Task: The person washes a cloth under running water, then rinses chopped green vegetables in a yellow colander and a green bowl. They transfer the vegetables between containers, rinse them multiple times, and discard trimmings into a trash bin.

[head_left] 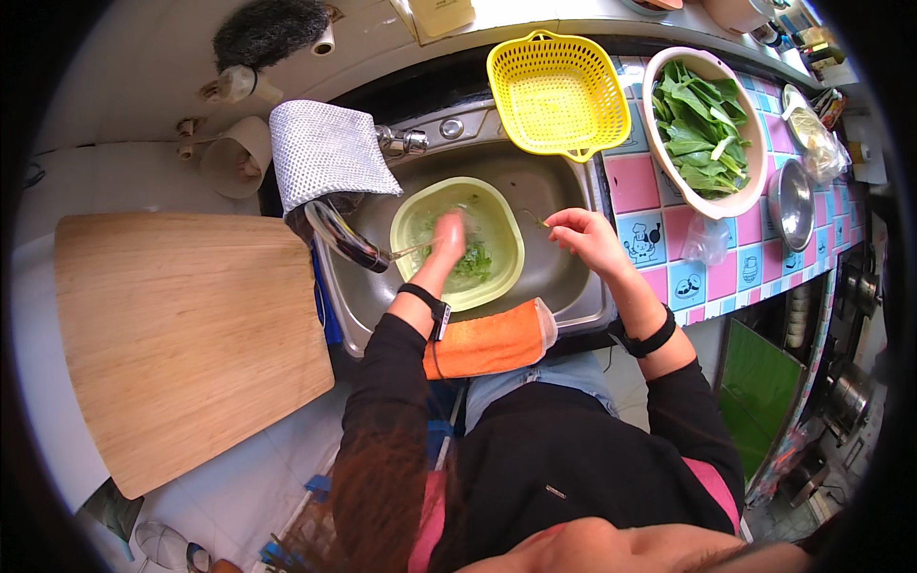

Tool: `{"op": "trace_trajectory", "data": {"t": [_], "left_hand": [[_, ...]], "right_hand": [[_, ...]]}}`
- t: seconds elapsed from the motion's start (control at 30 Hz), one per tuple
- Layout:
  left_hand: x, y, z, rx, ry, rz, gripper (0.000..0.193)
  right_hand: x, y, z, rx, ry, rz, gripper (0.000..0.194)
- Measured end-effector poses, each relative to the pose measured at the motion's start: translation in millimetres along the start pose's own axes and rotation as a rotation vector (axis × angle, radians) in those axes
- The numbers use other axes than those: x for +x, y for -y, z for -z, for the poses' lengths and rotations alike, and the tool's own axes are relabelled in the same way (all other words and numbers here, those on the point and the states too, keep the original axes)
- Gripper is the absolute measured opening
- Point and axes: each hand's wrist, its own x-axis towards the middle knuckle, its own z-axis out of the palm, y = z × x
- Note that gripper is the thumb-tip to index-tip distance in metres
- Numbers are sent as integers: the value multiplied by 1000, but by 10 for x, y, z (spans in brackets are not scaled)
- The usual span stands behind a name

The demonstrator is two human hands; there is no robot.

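My left hand [450,233] is blurred over a pale green plastic basin [513,225], near the thin stream of water [412,250] from the curved chrome faucet [351,240]. Whether its fingers grip anything is not clear. Small leafy greens [474,263] lie in the water of the basin, just below that hand. To the right of the basin, my right hand [591,240] pinches a thin green sprig [537,220] between thumb and fingertips, above the stainless steel sink [555,276].
A yellow plastic colander [559,107] straddles the sink's back right corner. On the checked counter cover [630,185] stand a pink basin [754,168] of large green leaves [698,129] and a metal bowl [791,204]. An orange towel [487,344] covers the front edge; a wooden board [193,336] lies left.
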Motion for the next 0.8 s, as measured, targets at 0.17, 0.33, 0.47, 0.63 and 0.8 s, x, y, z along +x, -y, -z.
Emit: {"op": "trace_trajectory", "data": {"t": [0.17,0.33,0.47,0.63,0.8], "left_hand": [[-1,-10,86,-86,38,9,25],[-126,-215,799,-1496,-168,411,14],[-653,-260,1789,-908,-44,-262,21],[-980,-367,2379,-1352,-81,-403,20],[-1014,-316,2381,-1724,95,-272,14]], "right_hand": [[-18,-32,32,-24,28,-2,17],[-21,-6,55,27,33,-8,16],[-3,59,14,11,69,4,17],[30,77,-39,-35,83,38,18],[101,-11,1,-506,42,2,23]]}}
